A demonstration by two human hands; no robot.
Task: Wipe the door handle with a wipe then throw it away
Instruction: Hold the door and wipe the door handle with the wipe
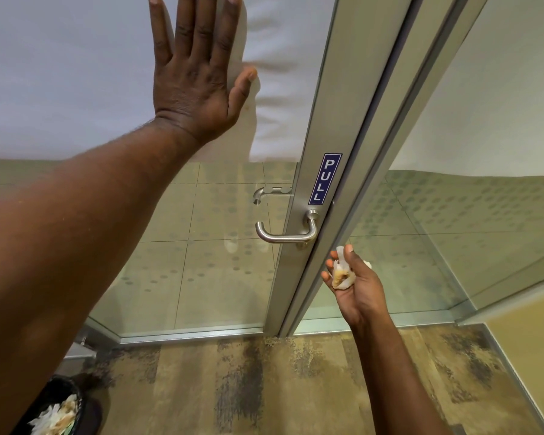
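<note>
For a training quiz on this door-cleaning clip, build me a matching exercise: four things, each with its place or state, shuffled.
Things:
1. crumpled white wipe
2. brushed metal lever door handle
3. blue PULL sticker
4. black waste bin

Places or states:
A. on the floor, bottom left, holding used wipes
B. held in the right hand
C. on the door frame above the handle
D. untouched, on the door's edge

Pairs: 1-B, 2-D, 3-C, 4-A

Brushed matt metal door handle on a satin aluminium frame; smooth glass; crumpled paper wipe.
</note>
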